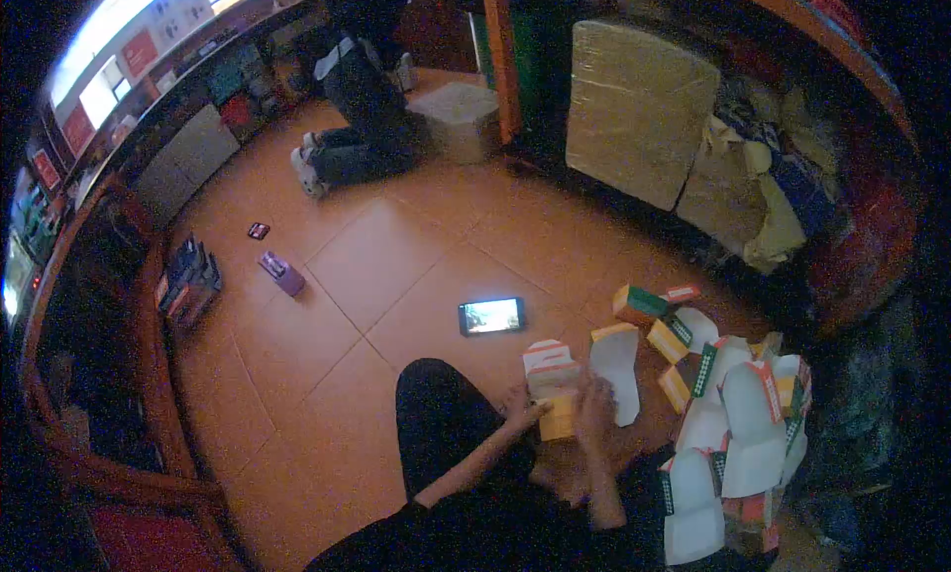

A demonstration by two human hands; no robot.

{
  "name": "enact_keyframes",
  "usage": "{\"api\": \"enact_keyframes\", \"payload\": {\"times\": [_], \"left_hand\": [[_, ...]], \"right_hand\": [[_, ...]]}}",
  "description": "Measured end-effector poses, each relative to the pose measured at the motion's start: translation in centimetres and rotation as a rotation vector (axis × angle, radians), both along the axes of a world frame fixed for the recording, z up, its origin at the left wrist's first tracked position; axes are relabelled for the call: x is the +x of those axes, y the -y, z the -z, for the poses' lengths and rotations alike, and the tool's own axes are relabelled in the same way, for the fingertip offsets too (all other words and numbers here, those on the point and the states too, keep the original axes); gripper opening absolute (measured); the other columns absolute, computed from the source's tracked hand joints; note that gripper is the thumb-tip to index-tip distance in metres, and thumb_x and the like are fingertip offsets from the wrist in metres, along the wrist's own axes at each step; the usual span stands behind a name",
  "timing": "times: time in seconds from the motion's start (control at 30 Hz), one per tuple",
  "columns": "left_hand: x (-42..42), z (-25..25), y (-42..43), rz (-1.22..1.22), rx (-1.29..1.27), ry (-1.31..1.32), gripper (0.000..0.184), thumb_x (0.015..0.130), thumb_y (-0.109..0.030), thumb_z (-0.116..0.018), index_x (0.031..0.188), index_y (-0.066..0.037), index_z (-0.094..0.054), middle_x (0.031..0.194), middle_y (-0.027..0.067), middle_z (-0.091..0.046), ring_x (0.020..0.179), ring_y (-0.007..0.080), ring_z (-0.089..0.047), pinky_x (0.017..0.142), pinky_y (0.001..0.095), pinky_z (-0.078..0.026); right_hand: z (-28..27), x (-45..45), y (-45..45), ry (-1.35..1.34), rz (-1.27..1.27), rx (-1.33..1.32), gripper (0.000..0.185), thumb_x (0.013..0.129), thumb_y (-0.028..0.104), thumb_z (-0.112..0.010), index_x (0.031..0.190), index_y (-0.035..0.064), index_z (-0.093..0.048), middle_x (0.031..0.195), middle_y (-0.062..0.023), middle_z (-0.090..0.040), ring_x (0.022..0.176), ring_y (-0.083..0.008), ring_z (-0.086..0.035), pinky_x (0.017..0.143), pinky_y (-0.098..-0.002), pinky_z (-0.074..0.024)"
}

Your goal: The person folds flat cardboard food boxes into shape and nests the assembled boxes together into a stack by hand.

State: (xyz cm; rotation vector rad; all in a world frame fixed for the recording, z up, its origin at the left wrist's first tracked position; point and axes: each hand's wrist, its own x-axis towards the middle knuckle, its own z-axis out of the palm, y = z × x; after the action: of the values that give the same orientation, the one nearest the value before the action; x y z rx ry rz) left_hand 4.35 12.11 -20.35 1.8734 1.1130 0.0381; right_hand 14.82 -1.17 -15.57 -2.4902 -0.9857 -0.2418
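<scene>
Nearside of the glossy, black rectangular phone [492, 316], a white-and-yellow folded carton [553, 378] looks like smooth, matt paperboard. Beneath the phone, square orange floor tiles [386, 247] shine softly; beyond it, rightward, a tan upright slab [639, 106] wears creased, shiny plastic-like wrap.

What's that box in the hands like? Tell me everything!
The box looks like thin card and seems open. Its far end is whitish with orange-red stripes; its near panel is yellow. The left hand holds its left side; the right hand is at its right side, too blurred to make out the grip. It's nearer the person than the lit phone.
</scene>
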Motion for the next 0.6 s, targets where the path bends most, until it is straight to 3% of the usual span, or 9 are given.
{"api": "enact_keyframes", "payload": {"times": [0.07, 0.13, 0.2, 0.27, 0.33, 0.4, 0.47, 0.53, 0.6], "left_hand": [[0.6, 6.4, -1.0, 0.126, -0.374, 0.464, 0.086, 0.064, -0.047, -0.07, 0.127, -0.003, -0.031, 0.124, 0.0235, -0.03, 0.116, 0.0389, -0.027, 0.097, 0.0515, -0.02], [1.1, 14.4, -1.5, 0.119, -0.22, 0.444, 0.085, 0.067, -0.048, -0.067, 0.128, -0.003, -0.03, 0.124, 0.0247, -0.027, 0.116, 0.0394, -0.026, 0.097, 0.0514, -0.02], [2.0, 16.0, -1.4, 0.111, -0.069, 0.423, 0.084, 0.069, -0.049, -0.065, 0.128, -0.003, -0.028, 0.125, 0.0258, -0.024, 0.117, 0.04, -0.024, 0.097, 0.0513, -0.02], [2.0, 14.0, -1.0, 0.101, -0.029, 0.312, 0.078, 0.074, -0.048, -0.059, 0.128, -0.002, -0.028, 0.124, 0.0276, -0.025, 0.116, 0.0423, -0.024, 0.097, 0.0521, -0.02], [1.6, 10.4, -0.3, 0.087, 0.01, 0.197, 0.072, 0.078, -0.048, -0.054, 0.128, -0.002, -0.028, 0.123, 0.0293, -0.026, 0.114, 0.0445, -0.024, 0.098, 0.0528, -0.019], [1.3, 5.6, 0.5, 0.073, 0.036, 0.142, 0.07, 0.081, -0.047, -0.051, 0.128, -0.002, -0.028, 0.123, 0.0302, -0.026, 0.114, 0.0457, -0.024, 0.098, 0.0532, -0.019], [0.9, 0.2, 1.4, -0.132, 0.183, 0.267, 0.065, 0.084, -0.045, -0.046, 0.127, 0.0, -0.028, 0.119, 0.0314, -0.03, 0.112, 0.0479, -0.027, 0.098, 0.0565, -0.016], [0.7, 1.5, 0.7, -0.13, 0.26, 0.215, 0.063, 0.084, -0.042, -0.047, 0.127, 0.0, -0.029, 0.12, 0.0307, -0.03, 0.113, 0.0471, -0.028, 0.098, 0.0555, -0.017], [0.3, -4.3, 1.4, -0.083, 0.409, 0.101, 0.059, 0.084, -0.037, -0.05, 0.126, -0.001, -0.032, 0.124, 0.0293, -0.03, 0.115, 0.0456, -0.03, 0.1, 0.0533, -0.018]], "right_hand": [[-5.9, 0.1, 1.4, -0.21, 0.209, -0.03, 0.054, 0.084, 0.031, -0.053, 0.126, 0.0002, -0.038, 0.124, -0.0289, -0.041, 0.117, -0.0457, -0.036, 0.097, -0.0509, -0.0318], [-9.5, 1.3, 2.4, -0.4, 0.429, -0.05, 0.056, 0.083, 0.027, -0.054, 0.129, 0.0009, -0.035, 0.126, -0.0297, -0.04, 0.119, -0.0467, -0.035, 0.098, -0.0512, -0.0307], [-6.5, 2.3, 4.6, -0.36, 0.429, -0.123, 0.058, 0.081, 0.023, -0.055, 0.13, 0.0001, -0.033, 0.126, -0.0298, -0.039, 0.119, -0.045, -0.035, 0.098, -0.0499, -0.0316], [0.2, 4.8, 6.9, -0.329, 0.429, -0.201, 0.061, 0.079, 0.02, -0.056, 0.13, -0.0008, -0.031, 0.127, -0.0299, -0.039, 0.12, -0.0433, -0.035, 0.097, -0.0487, -0.0324], [7.4, 8.4, 7.9, -0.379, 0.267, 0.235, 0.066, 0.074, 0.011, -0.056, 0.132, 0.0, -0.026, 0.125, -0.0292, -0.041, 0.118, -0.0381, -0.041, 0.097, -0.0445, -0.0348], [4.2, 7.1, 7.4, -0.346, 0.232, 0.312, 0.061, 0.073, 0.009, -0.055, 0.129, -0.0001, -0.031, 0.121, -0.0279, -0.044, 0.115, -0.036, -0.044, 0.096, -0.0419, -0.0355], [-0.5, 5.8, 6.6, -0.318, 0.2, 0.392, 0.058, 0.072, 0.007, -0.054, 0.127, -0.0003, -0.036, 0.118, -0.0267, -0.048, 0.112, -0.0339, -0.047, 0.096, -0.0394, -0.0363], [-4.0, 5.5, 6.6, -0.495, 0.138, 0.531, 0.042, 0.073, 0.004, -0.052, 0.115, -0.0014, -0.049, 0.11, -0.0216, -0.055, 0.105, -0.0327, -0.052, 0.093, -0.0371, -0.0385], [-6.4, 5.6, 6.9, -0.384, 0.165, 0.523, 0.036, 0.073, 0.004, -0.052, 0.108, -0.0019, -0.053, 0.106, -0.0195, -0.057, 0.102, -0.0305, -0.053, 0.09, -0.0362, -0.0403]]}}
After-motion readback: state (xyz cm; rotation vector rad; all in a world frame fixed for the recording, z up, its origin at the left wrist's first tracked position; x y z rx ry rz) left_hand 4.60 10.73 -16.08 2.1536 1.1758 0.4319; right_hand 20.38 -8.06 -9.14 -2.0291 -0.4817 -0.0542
